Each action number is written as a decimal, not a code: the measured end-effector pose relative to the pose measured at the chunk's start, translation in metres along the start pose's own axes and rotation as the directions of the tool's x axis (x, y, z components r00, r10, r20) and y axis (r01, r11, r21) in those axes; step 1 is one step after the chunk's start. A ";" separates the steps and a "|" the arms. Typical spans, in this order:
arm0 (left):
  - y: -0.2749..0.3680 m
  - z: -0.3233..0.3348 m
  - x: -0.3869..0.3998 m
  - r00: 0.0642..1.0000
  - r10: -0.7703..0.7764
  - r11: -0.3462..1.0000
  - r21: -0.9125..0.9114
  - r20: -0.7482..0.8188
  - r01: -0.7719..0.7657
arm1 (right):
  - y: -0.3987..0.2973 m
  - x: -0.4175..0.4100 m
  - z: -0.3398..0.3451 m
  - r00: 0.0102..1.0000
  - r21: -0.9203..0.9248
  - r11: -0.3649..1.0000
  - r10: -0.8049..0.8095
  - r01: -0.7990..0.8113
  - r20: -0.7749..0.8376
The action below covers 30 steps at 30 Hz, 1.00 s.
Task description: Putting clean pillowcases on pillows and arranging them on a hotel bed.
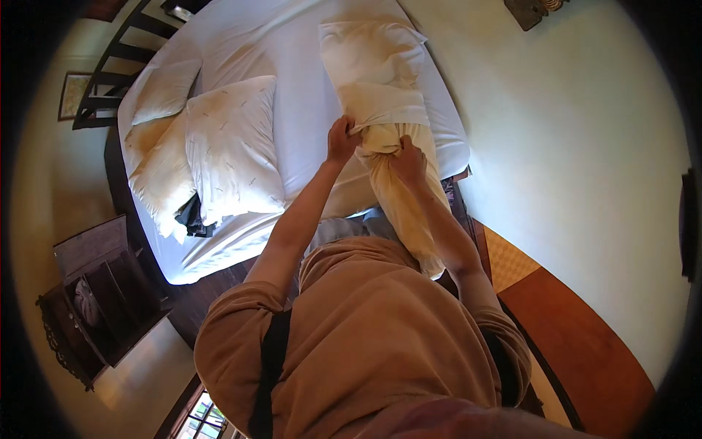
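Note:
A white pillowcase stretches away from me along the right side of the bed. Its near end is gathered around a cream, yellowish pillow, which reaches back to my waist and is partly inside the case. My left hand pinches the left edge of the case's opening. Fingers curled, my right hand grips the bunched pillow just below that opening. How far the pillow goes inside is hidden by the fabric.
White sheeting covers the mattress. On its left lie a patterned pillow, a smaller pillow and a black cloth. Dark wooden slats stand behind. A dark cabinet is at left, a pale wall at right.

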<state>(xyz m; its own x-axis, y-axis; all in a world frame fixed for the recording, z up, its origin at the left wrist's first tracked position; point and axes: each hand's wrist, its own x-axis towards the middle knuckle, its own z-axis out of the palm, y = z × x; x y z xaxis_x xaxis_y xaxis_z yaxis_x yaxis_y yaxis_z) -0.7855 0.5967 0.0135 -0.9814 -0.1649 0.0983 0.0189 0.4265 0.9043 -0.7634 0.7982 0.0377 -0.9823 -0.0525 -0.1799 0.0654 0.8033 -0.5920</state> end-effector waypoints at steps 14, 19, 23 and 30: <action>0.029 -0.005 -0.022 0.988 0.107 0.965 0.252 -0.113 -0.076 | -0.041 0.056 0.026 0.963 0.266 0.964 0.063 0.010 -0.262; -0.024 -0.038 -0.018 0.981 -0.107 0.954 0.261 -0.161 0.147 | -0.044 0.000 0.034 0.984 0.204 0.966 -0.137 0.158 -0.110; -0.033 -0.047 -0.020 0.969 -0.192 0.953 0.207 -0.157 0.222 | -0.025 -0.084 0.009 0.920 -0.217 0.917 -0.368 0.334 -0.137; -0.011 -0.045 -0.021 0.984 -0.160 0.959 0.222 -0.079 0.174 | -0.012 -0.055 0.015 0.949 -0.084 0.951 -0.284 0.297 0.137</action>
<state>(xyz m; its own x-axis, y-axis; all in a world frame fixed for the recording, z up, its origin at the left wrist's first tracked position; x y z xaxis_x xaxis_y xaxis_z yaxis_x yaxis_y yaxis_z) -0.7562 0.5549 0.0200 -0.9535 -0.3011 -0.0151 -0.1950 0.5778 0.7926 -0.7077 0.7824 0.0428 -0.9267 -0.3593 -0.1101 -0.2441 0.7982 -0.5508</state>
